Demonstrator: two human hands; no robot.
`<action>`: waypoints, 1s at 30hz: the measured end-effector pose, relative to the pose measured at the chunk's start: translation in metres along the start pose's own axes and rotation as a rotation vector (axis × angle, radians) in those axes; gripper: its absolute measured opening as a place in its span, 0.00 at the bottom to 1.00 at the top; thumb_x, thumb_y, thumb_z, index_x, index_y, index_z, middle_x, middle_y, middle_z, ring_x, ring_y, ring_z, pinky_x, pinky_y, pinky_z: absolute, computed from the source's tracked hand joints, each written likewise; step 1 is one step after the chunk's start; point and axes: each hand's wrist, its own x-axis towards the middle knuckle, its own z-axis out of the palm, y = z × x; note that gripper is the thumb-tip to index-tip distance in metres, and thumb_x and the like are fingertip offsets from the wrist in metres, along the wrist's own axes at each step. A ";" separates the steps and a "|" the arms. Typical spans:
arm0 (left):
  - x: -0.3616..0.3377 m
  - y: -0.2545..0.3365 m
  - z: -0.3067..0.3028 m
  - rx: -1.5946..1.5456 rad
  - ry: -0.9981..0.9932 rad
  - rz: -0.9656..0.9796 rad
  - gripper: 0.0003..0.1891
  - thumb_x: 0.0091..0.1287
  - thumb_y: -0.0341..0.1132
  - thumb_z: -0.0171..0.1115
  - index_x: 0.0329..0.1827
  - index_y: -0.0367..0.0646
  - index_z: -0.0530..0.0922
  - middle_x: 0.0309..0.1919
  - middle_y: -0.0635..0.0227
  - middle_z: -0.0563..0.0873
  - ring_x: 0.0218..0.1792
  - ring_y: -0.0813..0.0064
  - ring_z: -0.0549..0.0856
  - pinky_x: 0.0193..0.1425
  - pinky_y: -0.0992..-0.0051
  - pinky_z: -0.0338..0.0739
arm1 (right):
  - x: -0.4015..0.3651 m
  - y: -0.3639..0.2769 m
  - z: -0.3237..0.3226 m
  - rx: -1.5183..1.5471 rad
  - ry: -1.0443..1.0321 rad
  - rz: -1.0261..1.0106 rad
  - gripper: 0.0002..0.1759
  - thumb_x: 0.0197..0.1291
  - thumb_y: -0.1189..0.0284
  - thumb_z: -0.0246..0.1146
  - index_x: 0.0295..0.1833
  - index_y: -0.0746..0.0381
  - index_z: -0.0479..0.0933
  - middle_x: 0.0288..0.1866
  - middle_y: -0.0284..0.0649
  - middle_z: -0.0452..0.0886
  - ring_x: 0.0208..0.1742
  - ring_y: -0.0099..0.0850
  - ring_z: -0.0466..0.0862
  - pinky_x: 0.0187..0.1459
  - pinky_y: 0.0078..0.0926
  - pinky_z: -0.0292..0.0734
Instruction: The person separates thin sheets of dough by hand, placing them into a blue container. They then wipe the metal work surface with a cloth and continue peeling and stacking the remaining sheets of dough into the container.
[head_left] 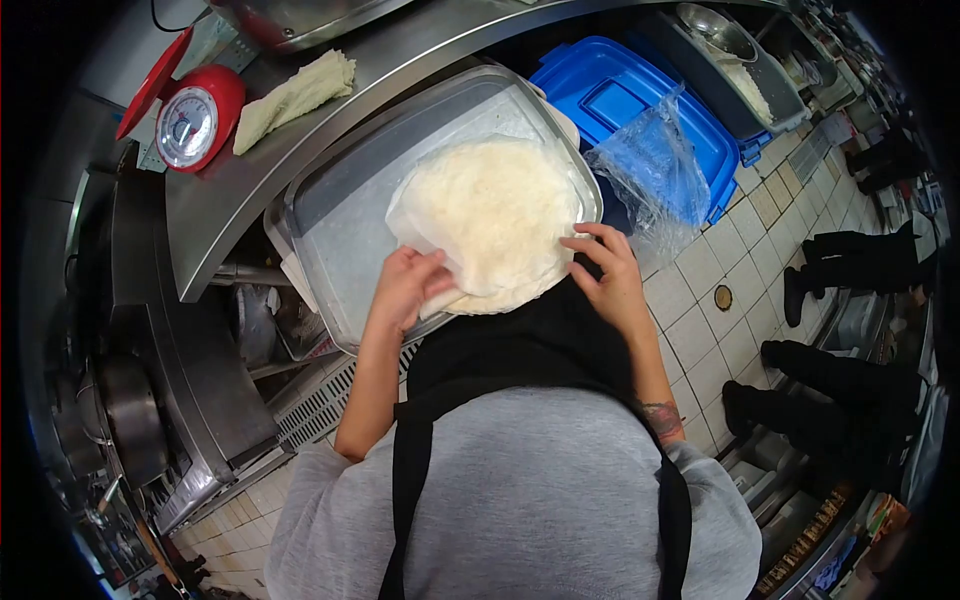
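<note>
A stack of round, flat dough sheets [500, 205] lies in a large metal tray [335, 245]. A thin translucent sheet [410, 222] shows along the left side of the stack. My left hand [410, 285] is closed at the lower left rim, its thumb and fingers on the edge of that translucent sheet. At the right rim, my right hand [610, 270] has its fingers apart, the fingertips right at the dough's edge and nothing held in them.
A red dial scale [190, 125] and a folded cloth [297, 98] are on the steel counter [235, 205]. Right of the tray are a blue lid [620, 85], crumpled clear plastic [660, 165] and a grey bin [745, 85] with a metal bowl. Two people's legs [850, 262] stand on the tiled floor.
</note>
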 end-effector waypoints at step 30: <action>-0.016 -0.023 0.040 -0.281 -0.026 -0.029 0.10 0.67 0.27 0.63 0.47 0.29 0.77 0.37 0.58 0.85 0.38 0.69 0.87 0.46 0.70 0.86 | 0.019 -0.033 0.020 0.236 -0.129 -0.021 0.08 0.55 0.70 0.69 0.37 0.65 0.84 0.32 0.42 0.85 0.35 0.38 0.83 0.39 0.32 0.77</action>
